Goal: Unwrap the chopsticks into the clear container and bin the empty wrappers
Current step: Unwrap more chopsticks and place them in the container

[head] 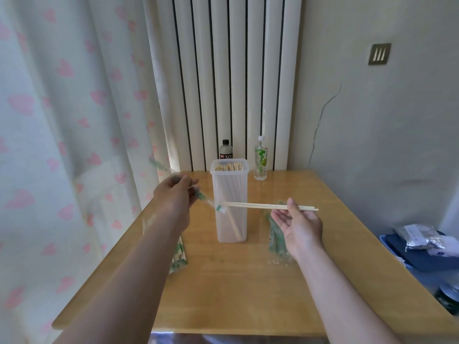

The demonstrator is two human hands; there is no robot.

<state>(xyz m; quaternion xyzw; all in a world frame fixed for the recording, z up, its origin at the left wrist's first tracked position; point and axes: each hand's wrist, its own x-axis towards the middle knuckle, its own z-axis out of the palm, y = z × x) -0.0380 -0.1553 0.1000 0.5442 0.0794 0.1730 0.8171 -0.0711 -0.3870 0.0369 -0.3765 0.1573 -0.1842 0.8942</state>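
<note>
Standing clear container (239, 192) packed with chopsticks (228, 167)

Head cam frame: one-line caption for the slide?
Right hand holds a bare chopstick pair, left hand grips the wrapper, in front of the clear container.

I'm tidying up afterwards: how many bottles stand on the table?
2. A dark black-capped bottle behind the clear container; a green-labelled bottle with a white cap right of it. None seems hidden.

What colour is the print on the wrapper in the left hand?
Green, on the clear wrapper, best seen in the head view.
</note>
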